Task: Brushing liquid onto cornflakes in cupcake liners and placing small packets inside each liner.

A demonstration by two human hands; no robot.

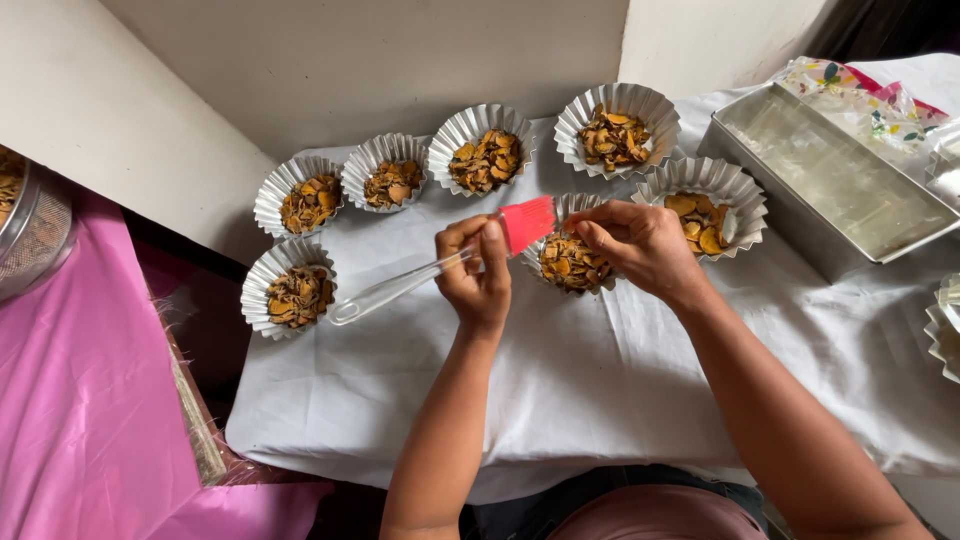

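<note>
Brush and foil cup, both a bit precarious

Left hand (pixel 478 275) pinches a clear-handled pastry brush (pixel 440 262), its red bristles just past the fingertips; right hand (pixel 640 245) curls closed on the rim of the filled foil cup (pixel 570 262) under it. Cup's flimsy, so I'd guess a hard squeeze or dab tips chips onto the white-clothed bench (pixel 580 390).

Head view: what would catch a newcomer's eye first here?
The red-headed brush at centre, held in the left hand by its clear handle. The right hand rests on the rim of a fluted foil cup of orange-brown chips, one of seven such cups on the white cloth. At right sits a steel tray; at left, pink cloth.
</note>
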